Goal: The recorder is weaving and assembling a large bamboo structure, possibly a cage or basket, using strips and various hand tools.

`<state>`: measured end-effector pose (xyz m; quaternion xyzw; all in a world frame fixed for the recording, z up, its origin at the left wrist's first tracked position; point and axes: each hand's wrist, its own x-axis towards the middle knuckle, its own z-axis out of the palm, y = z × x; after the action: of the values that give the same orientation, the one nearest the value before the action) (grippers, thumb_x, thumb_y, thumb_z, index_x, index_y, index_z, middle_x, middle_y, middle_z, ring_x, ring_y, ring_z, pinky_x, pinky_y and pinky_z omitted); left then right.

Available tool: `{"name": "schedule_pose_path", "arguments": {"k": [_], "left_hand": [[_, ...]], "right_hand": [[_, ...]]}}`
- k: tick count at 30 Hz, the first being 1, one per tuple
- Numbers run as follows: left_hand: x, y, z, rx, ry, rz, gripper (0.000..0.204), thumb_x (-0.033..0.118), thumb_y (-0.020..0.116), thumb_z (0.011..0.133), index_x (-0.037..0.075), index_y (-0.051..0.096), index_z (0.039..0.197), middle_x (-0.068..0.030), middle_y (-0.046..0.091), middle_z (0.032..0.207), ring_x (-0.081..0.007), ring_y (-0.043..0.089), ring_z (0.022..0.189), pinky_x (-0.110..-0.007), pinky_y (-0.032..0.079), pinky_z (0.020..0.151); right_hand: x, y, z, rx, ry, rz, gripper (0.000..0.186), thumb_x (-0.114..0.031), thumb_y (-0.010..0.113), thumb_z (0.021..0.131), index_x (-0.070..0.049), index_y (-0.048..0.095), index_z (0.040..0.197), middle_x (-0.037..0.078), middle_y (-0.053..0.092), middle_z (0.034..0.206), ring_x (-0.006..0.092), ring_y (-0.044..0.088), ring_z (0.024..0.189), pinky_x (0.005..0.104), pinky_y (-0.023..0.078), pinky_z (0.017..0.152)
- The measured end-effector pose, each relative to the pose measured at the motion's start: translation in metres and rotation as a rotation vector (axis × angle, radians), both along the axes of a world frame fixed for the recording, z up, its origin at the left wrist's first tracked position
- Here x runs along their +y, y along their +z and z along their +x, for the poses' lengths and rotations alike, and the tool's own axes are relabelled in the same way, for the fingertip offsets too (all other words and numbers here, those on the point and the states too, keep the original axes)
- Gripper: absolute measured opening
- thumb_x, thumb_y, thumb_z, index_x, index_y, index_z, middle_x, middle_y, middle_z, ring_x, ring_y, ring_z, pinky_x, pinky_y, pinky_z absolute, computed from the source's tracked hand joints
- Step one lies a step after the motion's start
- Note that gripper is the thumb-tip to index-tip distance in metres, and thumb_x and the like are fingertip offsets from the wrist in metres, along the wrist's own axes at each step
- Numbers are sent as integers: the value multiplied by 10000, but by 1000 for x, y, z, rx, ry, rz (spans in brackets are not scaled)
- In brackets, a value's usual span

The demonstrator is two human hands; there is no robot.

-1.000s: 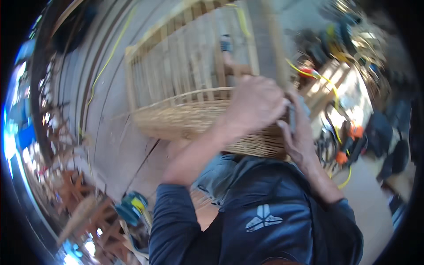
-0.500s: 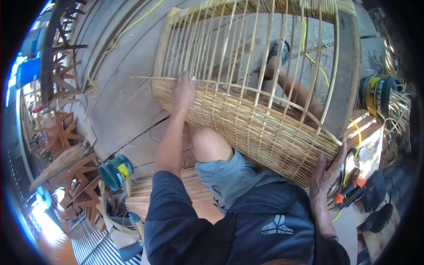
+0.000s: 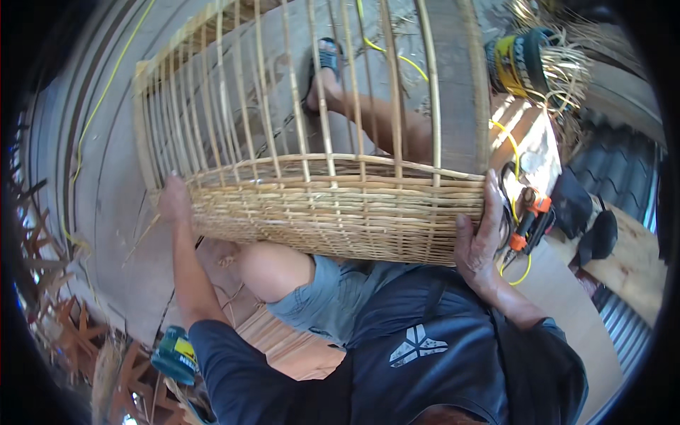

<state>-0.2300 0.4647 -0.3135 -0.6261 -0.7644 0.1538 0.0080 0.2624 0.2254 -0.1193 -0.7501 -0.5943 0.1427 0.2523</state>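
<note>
A wicker piece (image 3: 333, 219) lies across my lap, with a tightly woven band nearest me and bare upright rods rising from it inside a wood-edged frame. My left hand (image 3: 175, 195) grips the left end of the band, where a loose strand trails downward. My right hand (image 3: 478, 237) holds the band’s right end, thumb raised beside the weave and fingers along the outer edge. Through the rods shows my leg, its foot in a dark sandal (image 3: 326, 57).
An orange-and-black tool (image 3: 528, 227) and yellow cord (image 3: 520, 278) lie at the right. Green buckets stand upper right (image 3: 510, 60), holding fiber strips, and lower left (image 3: 173, 354). Wooden star shapes (image 3: 71, 312) are piled lower left. Corrugated sheets (image 3: 605, 173) lie at far right.
The wicker piece has swung from slanted to more level. My left hand moved from over the middle of the band out to its left end; my right hand rose with the right end.
</note>
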Motion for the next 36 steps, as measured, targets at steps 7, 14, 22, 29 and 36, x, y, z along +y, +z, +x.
{"name": "schedule_pose_path", "arguments": {"k": [7,14,22,29,36], "left_hand": [[-1,-8,-1,-176,25,49,490,431,258,927,86,606,927,-225,628,871,-434,584,849,-532,451,739],[-45,2,-42,157,-168,523,374,324,493,869,86,532,1155,-137,464,1280,-345,399,1203,-505,328,957],[-93,-30,-98,-167,302,288,443,331,420,891,0,502,1175,-217,462,1253,-375,431,1161,-457,335,967],[-82,-108,-180,-505,487,325,567,418,306,908,-57,482,1163,-288,504,1155,-441,434,1120,-472,334,954],[-69,-202,-253,-919,908,340,745,564,241,891,-77,489,1178,-272,483,1196,-381,427,1127,-422,319,967]], "right_hand": [[-9,-8,8,-6,21,-20,597,-39,540,834,19,248,1350,260,277,1389,395,264,1309,435,223,1072],[-29,-16,13,697,-241,-232,947,-515,550,804,-1,50,1421,191,181,1444,268,219,1331,357,189,1073],[-46,-23,19,916,-344,-199,705,-279,473,849,25,171,1409,156,387,1339,214,404,1194,302,288,1002],[-57,-9,60,705,-347,-56,565,-329,425,914,15,308,1347,146,403,1317,239,386,1213,367,307,1006],[-56,6,104,291,-350,26,501,-190,387,958,-26,223,1402,162,255,1425,263,303,1277,392,249,1063]]}}
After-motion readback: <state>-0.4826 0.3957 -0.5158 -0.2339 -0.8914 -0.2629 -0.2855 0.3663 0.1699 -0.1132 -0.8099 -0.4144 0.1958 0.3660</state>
